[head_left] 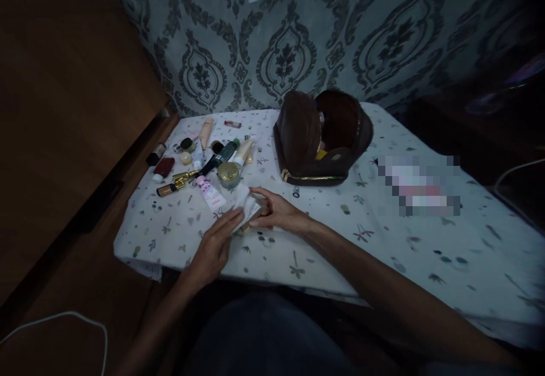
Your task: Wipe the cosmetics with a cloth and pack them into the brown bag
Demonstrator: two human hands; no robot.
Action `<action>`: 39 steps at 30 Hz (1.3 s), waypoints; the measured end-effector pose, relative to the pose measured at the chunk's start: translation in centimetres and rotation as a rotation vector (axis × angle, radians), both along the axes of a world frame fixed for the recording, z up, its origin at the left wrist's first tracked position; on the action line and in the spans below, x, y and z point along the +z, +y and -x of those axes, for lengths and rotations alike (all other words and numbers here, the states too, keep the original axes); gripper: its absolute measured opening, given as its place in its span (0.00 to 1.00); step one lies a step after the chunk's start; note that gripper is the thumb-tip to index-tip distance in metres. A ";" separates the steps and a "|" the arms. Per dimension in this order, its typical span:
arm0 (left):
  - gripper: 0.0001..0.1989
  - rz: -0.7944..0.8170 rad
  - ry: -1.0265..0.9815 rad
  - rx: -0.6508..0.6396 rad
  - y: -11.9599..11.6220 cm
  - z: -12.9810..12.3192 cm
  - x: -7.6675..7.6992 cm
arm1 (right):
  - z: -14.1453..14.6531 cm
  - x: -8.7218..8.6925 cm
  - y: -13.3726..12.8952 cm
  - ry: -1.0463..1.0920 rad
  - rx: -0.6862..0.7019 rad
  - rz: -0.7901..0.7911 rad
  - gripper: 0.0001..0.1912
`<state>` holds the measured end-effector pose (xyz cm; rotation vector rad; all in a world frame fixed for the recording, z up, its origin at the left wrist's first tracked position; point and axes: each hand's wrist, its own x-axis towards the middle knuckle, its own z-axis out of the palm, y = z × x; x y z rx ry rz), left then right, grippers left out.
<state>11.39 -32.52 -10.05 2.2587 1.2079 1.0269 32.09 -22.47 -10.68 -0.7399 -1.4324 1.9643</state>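
While the right hand (281, 212) grips a small box (255, 217) between thumb and fingers, the left hand (215, 245) lays its fingers, straight and close together, on a white tissue (242, 199) against it; whether the left thumb pinches anything cannot be told. Box and tissue are held near the front edge of the table (179, 239), which is covered with a patterned cloth. Just beyond the tissue stands a gold-lidded jar (229, 175), and to its left a pink-and-white tube (210, 193) lies flat. Farther left are a gold tube (184, 179), a dark red bottle (164, 168) lying on its side and a black-capped bottle (156, 153) at the table's left edge. Behind the jar, a green tube (227, 151) lies aslant beside a cream tube (244, 151), with a peach tube (206, 133) and a little red tube (233, 124) farther back, nearer the wall (238, 35). Right of this group, well apart from the bottles, sits a brown bag (300, 137), its top open and something yellow (321, 154) showing inside. On the table's right part, pixel blocks hide another item (421, 186).
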 end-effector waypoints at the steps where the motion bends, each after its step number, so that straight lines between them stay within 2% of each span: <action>1: 0.31 0.006 -0.003 0.047 0.0 0.4 -0.4 | 0.0 0.0 0.1 0.000 0.009 0.017 0.52; 4: 0.33 0.012 -0.024 0.147 0.0 1.0 -1.3 | -0.1 0.1 0.1 0.001 0.033 0.036 0.53; 7: 0.32 0.011 -0.054 0.201 0.0 0.8 -1.5 | 0.0 0.1 0.0 -0.012 0.026 0.003 0.46; 10: 0.30 0.066 -0.096 0.249 -0.2 0.1 -1.1 | 0.2 -0.1 -0.3 -0.067 -0.064 -0.106 0.39; 13: 0.26 0.156 -0.187 0.282 -0.5 -0.4 -0.7 | 0.6 -0.5 -0.5 -0.114 -0.154 -0.216 0.37; 16: 0.24 0.270 -0.315 0.332 -0.8 -0.9 -0.7 | 0.8 -0.7 -0.5 -0.124 -0.257 -0.268 0.38; 19: 0.23 0.413 -0.439 0.356 -0.9 -1.4 -0.9 | 0.7 -0.7 -0.4 -0.130 -0.346 -0.268 0.46; 22: 0.24 0.487 -0.496 0.341 -1.0 -1.8 -0.9 | 0.5 -0.5 -0.5 -0.115 -0.347 -0.256 0.53; 27: 0.24 0.352 -0.416 0.360 -1.2 -1.8 -0.5 | 0.5 -0.8 -0.6 -0.012 -0.168 -0.223 0.43; 30: 0.25 0.210 -0.289 0.337 -1.5 -1.9 -0.3 | 0.6 -1.2 -0.5 -0.054 -0.237 -0.288 0.35; 34: 0.33 0.008 -0.132 0.260 -1.6 -2.7 0.0 | 0.7 -1.2 -0.6 -0.151 -0.343 -0.397 0.22; 39: 0.39 -0.063 0.036 0.229 -1.4 -4.0 0.7 | 0.5 -0.7 -1.0 -0.227 -0.388 -0.459 0.16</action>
